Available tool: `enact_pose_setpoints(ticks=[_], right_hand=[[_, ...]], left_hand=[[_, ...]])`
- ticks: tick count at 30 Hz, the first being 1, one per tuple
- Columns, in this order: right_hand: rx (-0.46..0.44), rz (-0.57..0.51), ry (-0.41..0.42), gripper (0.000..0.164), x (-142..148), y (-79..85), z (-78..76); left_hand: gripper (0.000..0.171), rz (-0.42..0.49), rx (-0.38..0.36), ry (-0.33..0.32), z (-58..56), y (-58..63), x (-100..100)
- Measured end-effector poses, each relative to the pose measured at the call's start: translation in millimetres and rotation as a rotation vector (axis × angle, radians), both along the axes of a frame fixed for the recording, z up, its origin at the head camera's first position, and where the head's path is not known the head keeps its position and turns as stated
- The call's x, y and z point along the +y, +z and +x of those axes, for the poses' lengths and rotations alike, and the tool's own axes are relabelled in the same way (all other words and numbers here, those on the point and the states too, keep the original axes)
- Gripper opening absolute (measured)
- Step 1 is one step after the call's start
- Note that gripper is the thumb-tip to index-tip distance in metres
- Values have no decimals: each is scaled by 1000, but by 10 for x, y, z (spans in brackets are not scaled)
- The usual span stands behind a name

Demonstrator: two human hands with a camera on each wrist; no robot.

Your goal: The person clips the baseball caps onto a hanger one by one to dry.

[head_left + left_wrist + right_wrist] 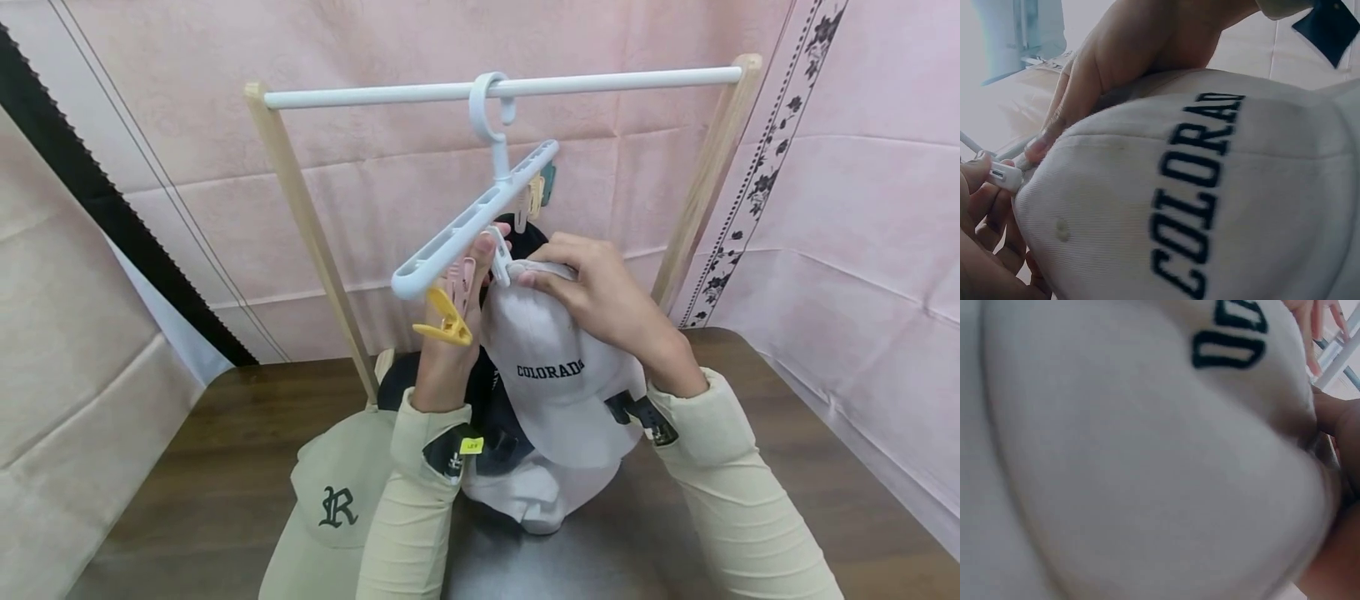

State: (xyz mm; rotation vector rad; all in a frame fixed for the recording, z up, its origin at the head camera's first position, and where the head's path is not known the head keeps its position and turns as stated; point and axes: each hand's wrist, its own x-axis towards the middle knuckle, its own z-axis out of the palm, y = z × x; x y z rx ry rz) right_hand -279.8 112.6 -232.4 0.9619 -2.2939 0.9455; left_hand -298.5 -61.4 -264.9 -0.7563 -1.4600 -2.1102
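Observation:
A white baseball cap [543,333] lettered "COLORADO" hangs brim down below the pale blue hanger [472,225]. My right hand [603,287] pinches the cap's upper edge between thumb and fingers. With thumb and fingers, my left hand [480,287] pinches a white clothespin [500,258] on the hanger. In the left wrist view, the clothespin [1005,176] has its tip right at the cap's edge, beside the right fingertips. Pink clothespins [461,283] and a yellow clothespin [447,321] hang in front of the left hand. The cap [1135,462] fills most of the right wrist view.
The hanger hooks over a white rail [615,81] between wooden posts [311,225]. Cream and green clothespins [548,183] hang at its far end, near a black cap [525,237]. A beige cap [352,467] marked "R", a dark cap and another white cap [540,496] lie on the table [180,483].

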Motion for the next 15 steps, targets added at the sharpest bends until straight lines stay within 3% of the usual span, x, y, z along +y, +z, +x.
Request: enact_pose_setpoints(ticks=[7, 11, 15], right_hand=[[12, -36, 10, 11, -29, -21, 8], [20, -88, -6, 14, -72, -79, 14], [-15, -145, -63, 16, -102, -207, 6]], left_hand=[[58, -1, 17, -5, -22, -35, -18], [82, 0, 6, -41, -40, -34, -40], [106, -60, -52, -97, -59, -23, -98]])
